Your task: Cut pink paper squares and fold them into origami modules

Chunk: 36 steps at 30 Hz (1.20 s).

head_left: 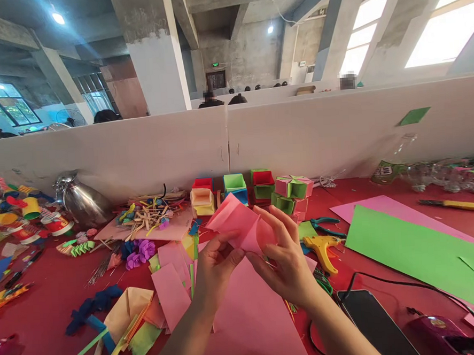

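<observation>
A folded sheet of pink paper (239, 217) is held up between my two hands, above a larger pink sheet (249, 310) on the table. My left hand (218, 259) pinches its lower left edge between thumb and fingers. On the other side, my right hand (281, 250) grips the right part, thumb below and fingers curled behind and over it. Part of the fold is hidden by the fingers. Just beyond stand small folded paper boxes, among them a cream box (202, 202) and a pink and green stack (294, 190).
Right of my hands lie a yellow glue gun (322, 250), blue-handled pliers (326, 226), a phone (376, 324) with a cable, green card (418, 252) and a utility knife (455, 205). Leftward are paper pieces (172, 294), sticks (149, 215) and a metal jug (83, 200). A white partition (147, 151) stands behind.
</observation>
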Each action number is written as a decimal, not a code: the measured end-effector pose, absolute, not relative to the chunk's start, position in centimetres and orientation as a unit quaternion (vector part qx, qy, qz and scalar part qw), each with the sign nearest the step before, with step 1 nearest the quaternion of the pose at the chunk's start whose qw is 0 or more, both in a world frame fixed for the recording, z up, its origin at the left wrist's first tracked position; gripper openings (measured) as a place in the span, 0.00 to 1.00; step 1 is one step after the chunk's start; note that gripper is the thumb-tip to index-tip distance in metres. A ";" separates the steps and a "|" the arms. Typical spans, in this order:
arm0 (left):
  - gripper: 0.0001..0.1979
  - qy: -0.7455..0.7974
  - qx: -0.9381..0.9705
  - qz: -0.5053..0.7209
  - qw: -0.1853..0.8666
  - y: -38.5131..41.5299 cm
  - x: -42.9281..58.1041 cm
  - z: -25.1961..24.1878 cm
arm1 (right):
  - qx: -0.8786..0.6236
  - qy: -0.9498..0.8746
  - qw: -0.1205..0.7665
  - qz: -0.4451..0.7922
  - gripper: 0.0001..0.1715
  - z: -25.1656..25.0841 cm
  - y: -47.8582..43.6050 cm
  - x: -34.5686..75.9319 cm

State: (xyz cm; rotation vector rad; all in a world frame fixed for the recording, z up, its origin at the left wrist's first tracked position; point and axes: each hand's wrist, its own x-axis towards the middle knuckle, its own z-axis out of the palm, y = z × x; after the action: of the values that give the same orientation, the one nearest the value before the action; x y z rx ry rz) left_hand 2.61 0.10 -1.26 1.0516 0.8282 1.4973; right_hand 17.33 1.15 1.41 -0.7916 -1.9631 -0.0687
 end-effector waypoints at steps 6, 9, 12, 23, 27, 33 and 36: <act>0.11 0.362 0.399 0.656 0.529 0.6 2.8 -1.8 | -0.361 -0.755 0.540 0.091 0.17 0.8 1.7 17.5; 0.12 0.367 0.395 0.663 0.520 0.4 3.0 -1.6 | -0.376 -0.702 0.569 0.205 0.21 0.6 1.7 17.4; 0.13 0.366 0.402 0.663 0.515 0.2 3.2 -1.4 | -0.381 -0.651 0.595 0.279 0.24 0.6 1.5 16.9; 0.08 0.276 0.289 0.696 0.597 -0.1 4.8 -1.4 | -0.336 -0.582 0.610 0.420 0.32 -0.4 1.1 14.9; 0.06 0.246 0.342 0.679 0.602 0.2 4.6 -1.9 | -0.363 -0.607 0.585 0.398 0.16 -0.2 1.1 15.3; 0.08 0.254 0.366 0.662 0.602 0.4 4.3 -2.1 | -0.385 -0.611 0.566 0.399 0.12 0.2 1.1 15.8; 0.08 0.257 0.339 0.678 0.600 0.3 4.4 -1.8 | -0.377 -0.610 0.553 0.423 0.12 0.1 1.2 15.7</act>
State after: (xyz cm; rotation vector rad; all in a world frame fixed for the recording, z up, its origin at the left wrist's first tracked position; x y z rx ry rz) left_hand 4.42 0.30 -1.81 0.7865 0.5956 1.5715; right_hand 15.71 1.16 0.10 -0.8920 -1.4428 1.0009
